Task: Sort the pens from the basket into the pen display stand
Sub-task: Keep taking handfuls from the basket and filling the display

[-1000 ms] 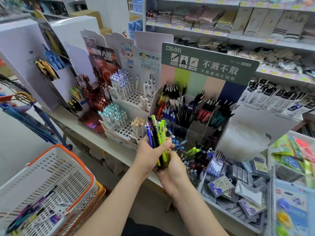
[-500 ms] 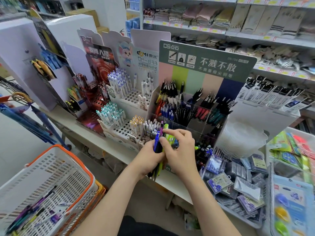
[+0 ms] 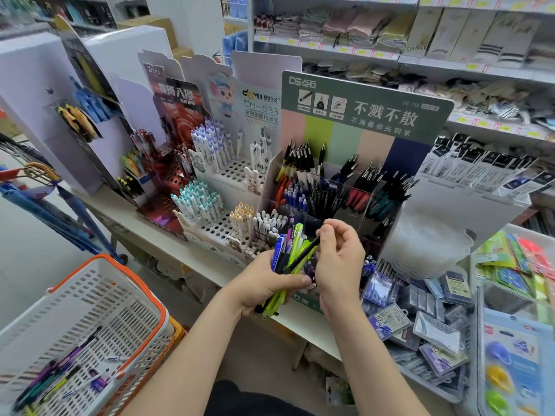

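Pens (image 3: 61, 375) lie loose in the basket (image 3: 100, 261); others fill the stand (image 3: 366, 115).

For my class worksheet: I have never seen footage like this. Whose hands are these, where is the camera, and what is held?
No machine here: a person works bare-handed, and the one camera sits on their head, looking forward and down. The left hand grips a bundle of pens; the right hand pinches one black pen among them. On the counter stands the pen display stand, its compartments holding pens. Lower left, a white basket with an orange rim holds more pens.
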The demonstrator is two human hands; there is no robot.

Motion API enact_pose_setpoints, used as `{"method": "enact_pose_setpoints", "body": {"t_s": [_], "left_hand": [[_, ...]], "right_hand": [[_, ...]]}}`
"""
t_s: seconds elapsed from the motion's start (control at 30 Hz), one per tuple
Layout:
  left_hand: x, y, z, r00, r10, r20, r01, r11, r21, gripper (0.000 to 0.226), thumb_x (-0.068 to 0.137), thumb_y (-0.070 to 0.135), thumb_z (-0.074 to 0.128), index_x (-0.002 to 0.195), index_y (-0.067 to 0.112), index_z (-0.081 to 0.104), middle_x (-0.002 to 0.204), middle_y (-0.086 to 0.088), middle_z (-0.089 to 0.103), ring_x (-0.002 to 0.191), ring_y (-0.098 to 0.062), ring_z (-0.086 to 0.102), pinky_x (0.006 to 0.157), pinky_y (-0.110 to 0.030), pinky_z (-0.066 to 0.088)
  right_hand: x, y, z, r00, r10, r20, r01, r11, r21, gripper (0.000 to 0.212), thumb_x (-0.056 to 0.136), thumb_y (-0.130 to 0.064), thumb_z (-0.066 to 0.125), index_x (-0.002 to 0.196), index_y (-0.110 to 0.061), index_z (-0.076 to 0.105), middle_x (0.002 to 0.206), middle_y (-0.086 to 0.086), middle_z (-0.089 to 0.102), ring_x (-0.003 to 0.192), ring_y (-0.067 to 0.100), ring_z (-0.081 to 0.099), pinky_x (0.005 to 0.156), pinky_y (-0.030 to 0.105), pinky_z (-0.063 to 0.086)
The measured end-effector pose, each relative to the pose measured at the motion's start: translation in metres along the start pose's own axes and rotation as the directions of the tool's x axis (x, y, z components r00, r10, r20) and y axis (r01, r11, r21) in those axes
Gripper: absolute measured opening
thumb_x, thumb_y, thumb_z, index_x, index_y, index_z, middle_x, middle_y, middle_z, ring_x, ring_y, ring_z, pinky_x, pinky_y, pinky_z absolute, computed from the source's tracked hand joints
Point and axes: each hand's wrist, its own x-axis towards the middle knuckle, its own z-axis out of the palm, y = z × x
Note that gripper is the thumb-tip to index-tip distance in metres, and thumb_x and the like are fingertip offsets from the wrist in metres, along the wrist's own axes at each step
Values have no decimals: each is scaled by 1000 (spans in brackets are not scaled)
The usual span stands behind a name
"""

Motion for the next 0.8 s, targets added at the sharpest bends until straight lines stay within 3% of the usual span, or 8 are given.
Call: {"method": "enact_pose_setpoints", "body": {"t_s": [0.13, 0.23, 0.33, 0.4, 0.5, 0.6, 0.7, 0.8], "left_hand": [[-1, -5, -5, 999, -13, -32, 12, 999, -34, 37, 86, 21, 90, 109, -1, 69, 92, -18, 66, 68, -23, 59, 63, -36, 52], [0, -6, -6, 995, 20, -95, -32, 992, -125, 35, 84, 36, 90, 100, 14, 69, 89, -12, 63, 65, -18, 59, 59, -33, 53], [5, -5, -5, 993, 25, -116, -57, 957, -284, 71, 69, 54, 97, 111, 8, 64, 87, -6, 60, 62, -13, 57, 56, -29, 51], [10, -4, -6, 990, 34, -133, -85, 915, -393, 79, 65, 58, 96, 116, 5, 67, 88, -9, 61, 66, -16, 61, 56, -30, 55], [14, -3, -9, 990, 9, -142, -76, 877, -474, 82, 73, 67, 82, 127, 6, 71, 110, -21, 68, 102, -36, 65, 79, -45, 64], [16, 3, -10, 978, -82, -191, -35, 842, -538, 65, 86, 51, 78, 128, 2, 69, 95, -13, 70, 87, -26, 70, 71, -36, 63], [15, 5, -10, 968, -83, -236, -44, 873, -486, 33, 89, 27, 81, 109, 4, 70, 83, -7, 62, 66, -17, 61, 59, -29, 56], [13, 2, -14, 966, -76, -246, -2, 953, -304, 17, 96, 20, 77, 100, 5, 71, 85, -15, 68, 72, -22, 68, 64, -34, 59]], "right_hand": [[7, -14, -12, 993, -51, -104, 67, 986, 152, 9, 114, -16, 47, 117, -14, 55, 95, 5, 76, 69, 13, 60, 63, 28, 50], [1, -23, -20, 953, -290, -92, 296, 953, 60, 6, 115, -12, 44, 117, -7, 47, 101, 8, 76, 74, 22, 71, 66, 33, 58], [-15, -10, -19, 870, -479, 120, 488, 871, -60, 6, 109, -6, 55, 114, -6, 52, 116, 5, 76, 94, 21, 78, 78, 37, 62], [-23, 5, -19, 782, -536, 317, 592, 798, -111, 10, 106, -5, 61, 114, -9, 56, 132, 1, 72, 111, 16, 76, 86, 33, 63], [-29, 23, -19, 637, -555, 535, 712, 689, -132, 19, 101, -2, 71, 113, -13, 64, 141, 0, 67, 129, 21, 66, 102, 40, 57], [-30, 32, -17, 561, -582, 588, 802, 559, -212, 13, 91, -3, 79, 100, -10, 72, 135, 0, 71, 128, 18, 63, 103, 40, 53], [-28, 34, -19, 517, -570, 638, 834, 505, -224, 10, 87, -15, 83, 88, -12, 73, 124, -3, 76, 116, 20, 66, 98, 39, 54], [-24, 28, -20, 627, -528, 573, 746, 618, -247, 11, 86, -19, 84, 84, -16, 74, 101, -9, 75, 100, 15, 67, 89, 32, 53]]}}
